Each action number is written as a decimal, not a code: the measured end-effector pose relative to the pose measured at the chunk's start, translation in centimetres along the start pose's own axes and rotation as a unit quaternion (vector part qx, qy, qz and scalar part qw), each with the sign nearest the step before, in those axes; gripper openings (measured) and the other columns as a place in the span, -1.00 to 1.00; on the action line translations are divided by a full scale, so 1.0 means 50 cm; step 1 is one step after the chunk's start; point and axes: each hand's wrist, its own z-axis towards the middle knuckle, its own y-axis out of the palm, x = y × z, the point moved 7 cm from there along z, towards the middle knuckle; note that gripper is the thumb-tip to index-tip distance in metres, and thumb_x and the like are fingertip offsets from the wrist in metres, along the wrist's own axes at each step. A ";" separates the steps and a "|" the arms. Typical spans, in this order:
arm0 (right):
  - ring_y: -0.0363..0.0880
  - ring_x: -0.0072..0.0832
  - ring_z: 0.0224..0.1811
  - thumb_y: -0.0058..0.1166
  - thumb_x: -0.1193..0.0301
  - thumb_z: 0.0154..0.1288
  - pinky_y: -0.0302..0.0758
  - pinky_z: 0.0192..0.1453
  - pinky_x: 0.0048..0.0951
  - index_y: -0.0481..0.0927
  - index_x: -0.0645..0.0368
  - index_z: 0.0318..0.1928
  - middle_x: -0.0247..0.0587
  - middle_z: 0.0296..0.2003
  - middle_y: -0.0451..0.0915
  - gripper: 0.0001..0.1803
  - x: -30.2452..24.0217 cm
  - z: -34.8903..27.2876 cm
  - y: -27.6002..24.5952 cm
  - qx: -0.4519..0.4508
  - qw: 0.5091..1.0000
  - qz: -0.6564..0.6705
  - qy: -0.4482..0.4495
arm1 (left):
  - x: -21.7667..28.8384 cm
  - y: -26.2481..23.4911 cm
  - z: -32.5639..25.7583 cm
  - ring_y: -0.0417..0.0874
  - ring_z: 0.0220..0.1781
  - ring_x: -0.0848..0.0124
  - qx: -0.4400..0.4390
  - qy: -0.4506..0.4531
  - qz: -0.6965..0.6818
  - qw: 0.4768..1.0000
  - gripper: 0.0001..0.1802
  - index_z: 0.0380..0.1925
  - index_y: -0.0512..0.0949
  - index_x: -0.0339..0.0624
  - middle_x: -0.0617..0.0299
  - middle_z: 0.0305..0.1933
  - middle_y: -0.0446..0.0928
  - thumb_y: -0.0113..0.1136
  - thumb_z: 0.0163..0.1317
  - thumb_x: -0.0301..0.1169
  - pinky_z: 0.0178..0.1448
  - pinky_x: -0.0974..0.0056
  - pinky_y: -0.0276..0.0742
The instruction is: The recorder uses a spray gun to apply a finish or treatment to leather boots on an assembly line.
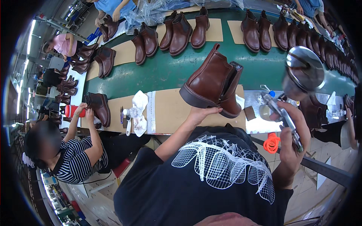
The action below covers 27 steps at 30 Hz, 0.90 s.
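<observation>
A brown leather ankle boot (207, 81) with a dark sole and an open side zip is held up in front of me. My left hand (201, 114) grips it from below, with the boot tilted and its opening toward the right. In my right hand (291, 132) is a metal spray gun (283, 118), held to the right of the boot and apart from it. A shiny metal cup (306, 69), slightly blurred, sits above the gun. An orange coiled hose (271, 143) hangs just below the bench edge, near my right hand.
Cardboard (169, 101) covers the near bench edge, with a clear bottle (132, 112) and white cloth (140, 100) on it. Rows of brown boots (180, 35) line the green conveyor (158, 75). At left, a co-worker in stripes (81, 156) handles another boot (98, 107).
</observation>
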 end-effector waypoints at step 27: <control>0.49 -0.42 -0.34 0.30 0.25 0.18 0.30 -0.09 -0.40 0.69 0.24 -0.08 -0.20 -0.26 0.71 -0.63 0.025 -0.021 0.069 -0.113 0.988 0.018 0.101 | 0.032 -0.029 0.033 0.64 0.07 0.27 -0.008 -0.072 -0.057 0.996 -0.44 0.09 0.51 -0.32 0.11 0.03 0.62 0.34 0.00 -0.59 0.26 0.19 0.47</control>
